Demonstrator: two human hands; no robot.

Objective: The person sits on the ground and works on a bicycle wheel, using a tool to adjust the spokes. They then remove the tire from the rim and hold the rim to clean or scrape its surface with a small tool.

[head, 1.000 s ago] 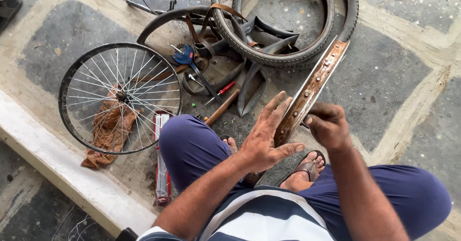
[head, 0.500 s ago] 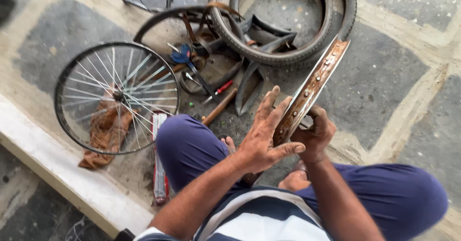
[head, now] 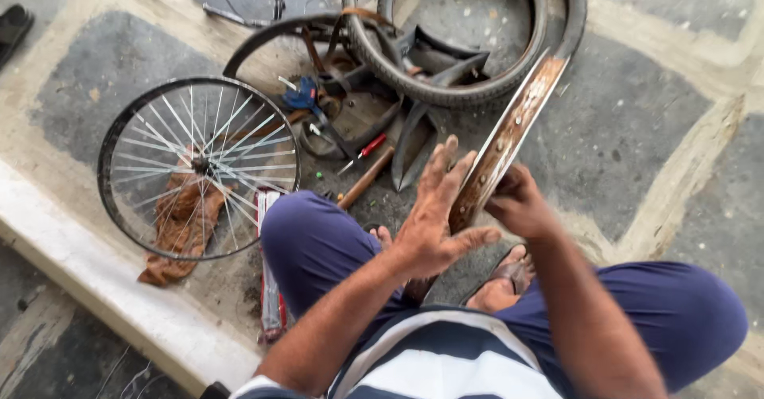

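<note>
Rust covers the bare rim (head: 509,140) that stands on edge between the person's knees, leaning up and away toward the tyre (head: 469,41). From the left: one spoked wheel (head: 197,168) lies flat on the floor (head: 637,152) over one brown rag (head: 181,224); one blue tool (head: 302,97) and one red-handled screwdriver (head: 368,146) sit in the clutter beyond; one wooden handle (head: 366,178) lies just beside the left knee. The left hand (head: 434,216) is spread wide, fingers fanned, its palm pressed against the rim's side and gripping nothing. The right hand (head: 517,204) is curled around the rim's far edge; I cannot tell whether it also pinches something small. With only a flat palm steadying it, the rim could slide or tip sideways, and its rusty edge could scrape a finger or the sandalled foot (head: 505,276) below.
</note>
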